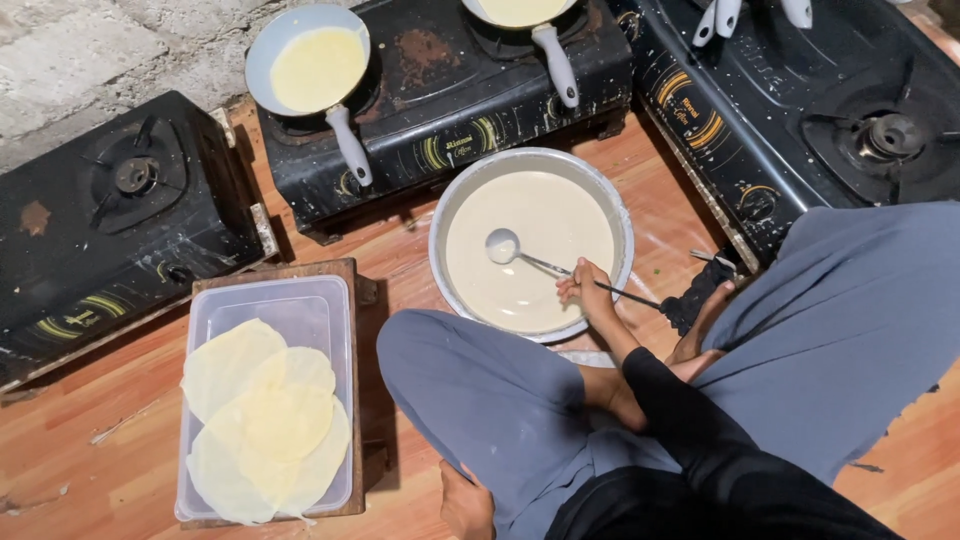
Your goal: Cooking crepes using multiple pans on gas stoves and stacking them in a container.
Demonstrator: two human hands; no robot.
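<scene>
My right hand (585, 287) grips the thin metal handle of a ladle (503, 245). The ladle's cup rests in pale batter inside a wide metal bowl (441, 215) on the wooden floor in front of my crossed legs. My left hand (466, 505) rests low by my left knee at the bottom edge and holds nothing that I can see. A small pan (318, 68) with a white handle sits on the middle stove, with a thin yellow layer of batter spread in it. A second pan (520, 10) with batter stands beside it, partly cut off at the top.
A black two-burner stove (450, 110) stands behind the bowl. Another stove (120, 200) is at the left and a third (860, 130) at the right. A clear plastic container (300, 292) on a wooden board at the left holds several thin round crepes (265, 420).
</scene>
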